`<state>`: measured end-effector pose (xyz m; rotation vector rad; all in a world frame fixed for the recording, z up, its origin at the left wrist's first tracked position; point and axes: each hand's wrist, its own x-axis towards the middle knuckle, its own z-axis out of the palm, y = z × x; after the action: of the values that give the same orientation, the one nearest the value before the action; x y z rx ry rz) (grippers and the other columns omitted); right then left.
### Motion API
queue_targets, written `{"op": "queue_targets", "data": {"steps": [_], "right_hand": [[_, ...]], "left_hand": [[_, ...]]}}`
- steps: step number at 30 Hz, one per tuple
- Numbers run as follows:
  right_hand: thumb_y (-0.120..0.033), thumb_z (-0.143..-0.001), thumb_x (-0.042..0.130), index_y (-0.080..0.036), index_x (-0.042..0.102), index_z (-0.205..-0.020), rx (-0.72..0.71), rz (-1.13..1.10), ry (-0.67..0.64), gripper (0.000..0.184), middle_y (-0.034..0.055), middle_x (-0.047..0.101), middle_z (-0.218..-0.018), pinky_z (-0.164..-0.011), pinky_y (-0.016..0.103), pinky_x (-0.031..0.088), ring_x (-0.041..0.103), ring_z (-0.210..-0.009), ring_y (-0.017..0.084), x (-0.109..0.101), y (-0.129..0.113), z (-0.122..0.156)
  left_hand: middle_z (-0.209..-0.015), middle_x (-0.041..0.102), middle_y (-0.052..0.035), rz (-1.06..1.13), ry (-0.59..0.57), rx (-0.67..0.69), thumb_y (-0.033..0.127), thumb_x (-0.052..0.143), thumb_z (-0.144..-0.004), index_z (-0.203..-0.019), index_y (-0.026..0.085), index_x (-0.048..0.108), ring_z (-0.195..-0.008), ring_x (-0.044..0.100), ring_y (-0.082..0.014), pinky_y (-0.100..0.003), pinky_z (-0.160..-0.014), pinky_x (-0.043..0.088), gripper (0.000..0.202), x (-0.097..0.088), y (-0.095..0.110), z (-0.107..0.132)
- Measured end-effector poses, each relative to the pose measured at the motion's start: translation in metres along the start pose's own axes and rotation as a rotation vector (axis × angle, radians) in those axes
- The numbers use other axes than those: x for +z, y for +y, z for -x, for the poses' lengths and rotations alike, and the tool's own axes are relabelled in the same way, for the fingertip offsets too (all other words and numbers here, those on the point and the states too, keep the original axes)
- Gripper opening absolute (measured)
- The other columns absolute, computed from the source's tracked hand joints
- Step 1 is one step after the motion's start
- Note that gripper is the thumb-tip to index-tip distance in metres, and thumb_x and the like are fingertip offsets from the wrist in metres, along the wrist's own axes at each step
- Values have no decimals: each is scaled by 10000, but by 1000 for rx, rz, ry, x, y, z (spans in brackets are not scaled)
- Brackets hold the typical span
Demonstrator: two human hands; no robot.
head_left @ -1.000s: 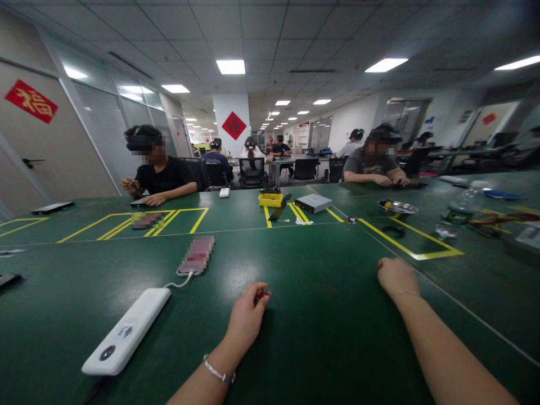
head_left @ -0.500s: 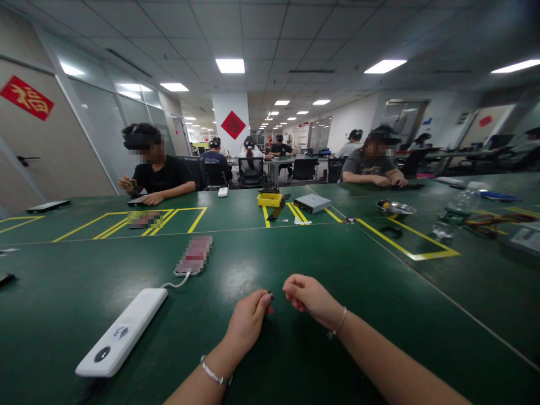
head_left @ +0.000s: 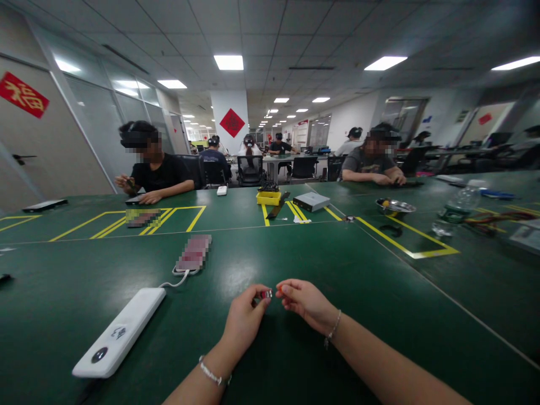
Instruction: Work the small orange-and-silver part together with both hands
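Low in the middle of the head view, my left hand [head_left: 248, 316] is closed, pinching a small red piece with a shiny metal end [head_left: 266, 294] between thumb and forefinger. The metal end points toward my other hand. Just to the right, my right hand [head_left: 304, 302] pinches a tiny orange piece [head_left: 279, 288] in its fingertips; its exact kind is too small to make out. A narrow gap separates the two pieces. Both hands are held above the green table [head_left: 236, 259], and each wrist wears a bracelet.
To the left lie a white power bank [head_left: 122, 332] and a phone [head_left: 194, 253] joined by a white cable. Farther off are a yellow bin [head_left: 269, 198], a grey box [head_left: 311, 201], a metal bowl [head_left: 395, 206] and a plastic bottle [head_left: 455, 211]. Two people sit across the table.
The red piece with its metal end and the orange piece now show at my fingertips. My fingers have turned slightly and come nearer each other.
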<state>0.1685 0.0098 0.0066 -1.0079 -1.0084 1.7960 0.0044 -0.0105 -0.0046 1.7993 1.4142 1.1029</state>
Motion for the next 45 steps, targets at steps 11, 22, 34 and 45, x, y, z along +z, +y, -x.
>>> {"op": "queue_targets", "data": {"steps": [11, 22, 34, 45], "right_hand": [[-178, -475, 733, -123, 584, -710, -72, -50, 12, 284, 28, 610, -755, -664, 236, 410, 537, -651, 85, -1, 5, -4], [-220, -554, 676, -141, 610, -744, -158, 101, 74, 217, 19, 623, -718, -584, 224, 395, 523, -614, 89, 14, 11, 1], [-359, -622, 643, -169, 670, -856, -263, 135, 236, 303, 54, 646, -896, -843, 309, 380, 554, -870, 178, 33, 28, 7], [-376, -641, 640, -127, 643, -936, -250, -15, 143, 386, 81, 623, -964, -870, 353, 383, 533, -944, 206, 34, 36, 7]], "left_hand": [[-758, 599, 16, -52, 36, 127, 178, 575, -656, -750, 206, 553, -677, 535, -131, -256, -626, 406, 101, 4, -7, 0], [-696, 530, 15, -205, 126, 106, 127, 503, -661, -703, 203, 489, -667, 512, -148, -275, -619, 408, 89, 6, 4, 4], [-634, 522, 30, -180, 193, 68, 141, 465, -672, -665, 201, 467, -623, 518, -135, -254, -595, 405, 60, 8, 11, 3], [-648, 535, 34, -122, 283, 28, 189, 502, -671, -689, 210, 454, -627, 533, -138, -259, -600, 419, 55, 9, 18, 5]]}}
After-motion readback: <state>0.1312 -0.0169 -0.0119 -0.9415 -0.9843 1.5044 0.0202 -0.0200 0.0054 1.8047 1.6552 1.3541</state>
